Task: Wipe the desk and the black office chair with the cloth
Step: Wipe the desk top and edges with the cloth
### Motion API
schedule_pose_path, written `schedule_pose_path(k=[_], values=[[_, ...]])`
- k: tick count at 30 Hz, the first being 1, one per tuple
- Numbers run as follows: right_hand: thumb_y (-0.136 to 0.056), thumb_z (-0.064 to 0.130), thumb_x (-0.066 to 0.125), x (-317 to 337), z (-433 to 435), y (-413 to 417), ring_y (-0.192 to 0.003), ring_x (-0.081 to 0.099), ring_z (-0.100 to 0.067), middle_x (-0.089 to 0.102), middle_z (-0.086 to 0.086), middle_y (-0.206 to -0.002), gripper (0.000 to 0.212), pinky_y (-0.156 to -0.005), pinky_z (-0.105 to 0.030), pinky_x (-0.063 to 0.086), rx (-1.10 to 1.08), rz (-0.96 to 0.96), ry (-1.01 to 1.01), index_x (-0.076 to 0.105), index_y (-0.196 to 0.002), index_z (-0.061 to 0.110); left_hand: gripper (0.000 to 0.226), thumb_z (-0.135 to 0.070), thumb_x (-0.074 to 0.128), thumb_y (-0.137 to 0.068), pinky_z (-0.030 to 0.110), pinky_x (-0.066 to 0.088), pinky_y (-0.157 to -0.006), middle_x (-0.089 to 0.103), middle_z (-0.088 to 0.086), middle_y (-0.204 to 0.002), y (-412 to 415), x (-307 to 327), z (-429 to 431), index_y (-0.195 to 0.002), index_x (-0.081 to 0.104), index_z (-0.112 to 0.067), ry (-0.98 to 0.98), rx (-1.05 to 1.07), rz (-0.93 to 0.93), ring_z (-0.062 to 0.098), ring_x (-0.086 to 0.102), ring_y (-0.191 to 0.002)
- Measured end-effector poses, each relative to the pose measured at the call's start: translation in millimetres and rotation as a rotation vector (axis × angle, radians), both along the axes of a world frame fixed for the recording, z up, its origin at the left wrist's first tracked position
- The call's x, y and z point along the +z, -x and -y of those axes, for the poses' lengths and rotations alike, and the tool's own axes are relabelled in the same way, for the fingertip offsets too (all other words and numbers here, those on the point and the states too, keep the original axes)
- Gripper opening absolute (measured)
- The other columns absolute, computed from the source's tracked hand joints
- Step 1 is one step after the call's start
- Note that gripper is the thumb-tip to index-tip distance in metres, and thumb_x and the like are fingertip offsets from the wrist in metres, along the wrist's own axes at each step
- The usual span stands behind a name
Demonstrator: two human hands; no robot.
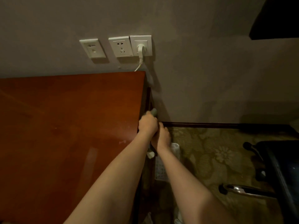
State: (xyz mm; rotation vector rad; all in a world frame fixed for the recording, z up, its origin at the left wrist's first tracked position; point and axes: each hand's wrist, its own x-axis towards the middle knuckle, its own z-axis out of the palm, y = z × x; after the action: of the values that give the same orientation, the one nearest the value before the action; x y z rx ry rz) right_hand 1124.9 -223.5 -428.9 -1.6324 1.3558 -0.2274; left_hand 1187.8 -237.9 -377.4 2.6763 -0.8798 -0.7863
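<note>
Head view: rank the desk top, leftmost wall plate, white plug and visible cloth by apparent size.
Desk top
Leftmost wall plate
White plug and cloth: alike; left hand hides most of the cloth.

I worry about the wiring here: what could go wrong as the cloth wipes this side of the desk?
1. The cloth in the left hand is at the side of the desk, below where the white cord drops behind it; a snag might loosen the plug.
2. The office chair stands close on the right; stepping back could mean tripping on its base.
</note>
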Motion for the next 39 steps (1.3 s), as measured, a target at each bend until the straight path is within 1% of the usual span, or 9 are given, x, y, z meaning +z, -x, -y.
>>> schedule_pose_path(k=[4, 9, 15, 18, 22, 24, 30, 35, 39], values=[[-0.092, 0.016, 0.05, -16, -7, 37, -0.109, 0.054, -0.03, 0.055, -0.01, -0.123, 0.038, -0.088, -0.034, 0.044, 0.007, -0.055, -0.031, 0.048, -0.13, 0.017, 0.034, -0.023, 0.04, -0.098, 0.041, 0.046, -0.086, 0.055, 0.02, -0.123, 24, -24, -17, -0.128, 0.041, -0.006, -0.009, -0.03, -0.098, 0.038, 0.055, -0.111], [-0.092, 0.015, 0.054, -16, -5, 43, -0.11, 0.056, -0.023, 0.058, 0.002, -0.114, 0.043, -0.094, -0.036, 0.047, -0.028, 0.182, -0.237, 0.046, -0.133, 0.024, 0.039, -0.028, 0.043, -0.098, 0.041, 0.048, -0.088, 0.053, 0.019, -0.124, 25, -19, -23, -0.129, 0.037, -0.006, 0.075, 0.011, -0.155, 0.037, 0.055, -0.11], [-0.095, 0.004, 0.049, -18, -42, 57, -0.116, 0.053, -0.028, 0.057, -0.012, -0.122, 0.036, -0.092, -0.028, 0.042, 0.152, 0.05, -0.478, 0.049, -0.131, 0.003, 0.049, -0.02, 0.046, -0.097, 0.036, 0.045, -0.096, 0.045, 0.02, -0.136, 36, -29, -70, -0.137, 0.028, 0.002, -0.277, -0.006, -0.233, 0.033, 0.049, -0.122], [-0.096, 0.006, 0.049, -21, -66, 71, -0.106, 0.052, -0.022, 0.055, -0.005, -0.106, 0.029, -0.096, -0.029, 0.04, 0.141, 0.076, -0.524, 0.053, -0.125, 0.004, 0.051, -0.021, 0.047, -0.097, 0.036, 0.046, -0.091, 0.045, 0.021, -0.135, 54, -39, -96, -0.137, 0.025, 0.002, -0.254, 0.095, -0.28, 0.034, 0.05, -0.12], [-0.092, 0.002, 0.052, -32, -71, 86, -0.109, 0.054, -0.022, 0.057, -0.002, -0.106, 0.035, -0.096, -0.03, 0.043, 0.228, 0.072, -0.456, 0.054, -0.126, 0.012, 0.055, -0.028, 0.047, -0.097, 0.038, 0.046, -0.086, 0.047, 0.021, -0.131, 72, -41, -114, -0.137, 0.022, 0.001, -0.098, 0.281, -0.306, 0.034, 0.052, -0.116], [-0.088, -0.002, 0.053, -36, -72, 95, -0.107, 0.058, -0.021, 0.062, -0.001, -0.108, 0.043, -0.087, -0.029, 0.047, 0.339, 0.016, -0.402, 0.057, -0.126, 0.017, 0.055, -0.028, 0.048, -0.096, 0.039, 0.047, -0.086, 0.05, 0.021, -0.129, 82, -43, -124, -0.136, 0.023, 0.0, -0.037, 0.414, -0.334, 0.036, 0.054, -0.114], [-0.077, 0.0, 0.051, -39, -84, 116, -0.105, 0.06, -0.024, 0.064, -0.006, -0.115, 0.053, -0.092, -0.038, 0.05, 0.497, -0.068, -0.325, 0.06, -0.124, 0.024, 0.062, -0.029, 0.059, -0.09, 0.041, 0.053, -0.087, 0.048, 0.023, -0.131, 105, -47, -152, -0.134, 0.029, 0.004, 0.098, 0.945, -0.608, 0.037, 0.054, -0.114], [-0.081, 0.003, 0.051, -30, -105, 113, -0.104, 0.06, -0.026, 0.063, -0.008, -0.114, 0.05, -0.091, -0.042, 0.051, 0.595, -0.1, -0.313, 0.06, -0.124, 0.027, 0.04, -0.026, 0.053, -0.094, 0.04, 0.054, -0.086, 0.058, 0.021, -0.12, 103, -63, -178, -0.121, 0.052, 0.003, 0.145, 1.024, -0.657, 0.036, 0.059, -0.105], [-0.078, 0.006, 0.058, -22, -109, 107, -0.104, 0.059, -0.022, 0.064, -0.005, -0.112, 0.049, -0.093, -0.041, 0.05, 0.629, -0.117, -0.343, 0.06, -0.12, 0.03, 0.039, -0.024, 0.053, -0.094, 0.04, 0.052, -0.087, 0.06, 0.022, -0.117, 105, -69, -191, -0.119, 0.055, 0.006, 0.231, 1.151, -0.667, 0.036, 0.06, -0.105]])
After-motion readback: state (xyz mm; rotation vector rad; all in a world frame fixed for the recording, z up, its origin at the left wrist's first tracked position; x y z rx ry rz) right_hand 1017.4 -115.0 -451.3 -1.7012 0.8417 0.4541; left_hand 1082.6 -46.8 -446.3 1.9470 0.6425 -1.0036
